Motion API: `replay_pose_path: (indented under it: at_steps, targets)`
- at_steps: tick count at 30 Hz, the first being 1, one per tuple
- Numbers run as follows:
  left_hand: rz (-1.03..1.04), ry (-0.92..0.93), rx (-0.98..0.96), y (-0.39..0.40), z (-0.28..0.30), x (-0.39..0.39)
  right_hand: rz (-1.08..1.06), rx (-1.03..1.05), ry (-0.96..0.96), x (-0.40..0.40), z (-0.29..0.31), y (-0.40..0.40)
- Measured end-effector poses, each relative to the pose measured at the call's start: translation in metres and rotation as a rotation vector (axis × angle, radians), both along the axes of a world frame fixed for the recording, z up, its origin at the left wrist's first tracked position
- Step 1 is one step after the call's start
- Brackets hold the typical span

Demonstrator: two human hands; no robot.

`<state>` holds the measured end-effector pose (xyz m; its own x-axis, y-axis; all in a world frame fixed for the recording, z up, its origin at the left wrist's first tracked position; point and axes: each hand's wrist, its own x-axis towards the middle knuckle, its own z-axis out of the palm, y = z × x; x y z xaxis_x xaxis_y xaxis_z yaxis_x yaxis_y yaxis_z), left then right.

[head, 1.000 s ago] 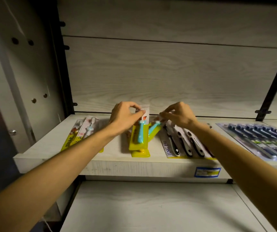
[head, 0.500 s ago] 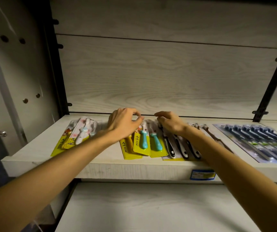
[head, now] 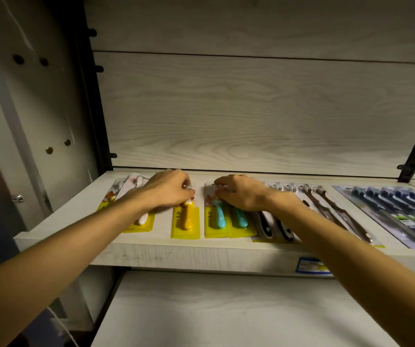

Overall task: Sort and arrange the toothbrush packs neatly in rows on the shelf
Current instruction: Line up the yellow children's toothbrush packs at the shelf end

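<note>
While flat, orange pack under left fingers.

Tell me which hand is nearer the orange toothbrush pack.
Left. The left hand rests on the top end of the orange toothbrush pack; the right hand sits further right, on the teal toothbrush packs beside it.

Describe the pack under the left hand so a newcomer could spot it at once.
Start at the upper shelf and find the yellow-backed packs near its left end. The orange toothbrush pack lies flat there, its top under the left hand. It holds a single orange brush, while the pack to its right holds two teal brushes.
</note>
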<state>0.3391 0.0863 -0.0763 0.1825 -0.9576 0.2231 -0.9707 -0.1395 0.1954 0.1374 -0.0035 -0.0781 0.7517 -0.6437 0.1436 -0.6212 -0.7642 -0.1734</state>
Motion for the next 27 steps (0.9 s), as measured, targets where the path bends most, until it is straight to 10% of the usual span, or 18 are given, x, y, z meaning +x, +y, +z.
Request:
replay_pose_path:
  at_steps: [8, 27]
  targets:
    - [0.015, 0.178, -0.176, 0.002, -0.001, 0.014, -0.020, -0.044, -0.020, 0.024, -0.009, 0.013]
    - [0.201, -0.047, -0.076, 0.036, -0.003, 0.085, -0.034, -0.001, -0.122, 0.070, -0.006, 0.036]
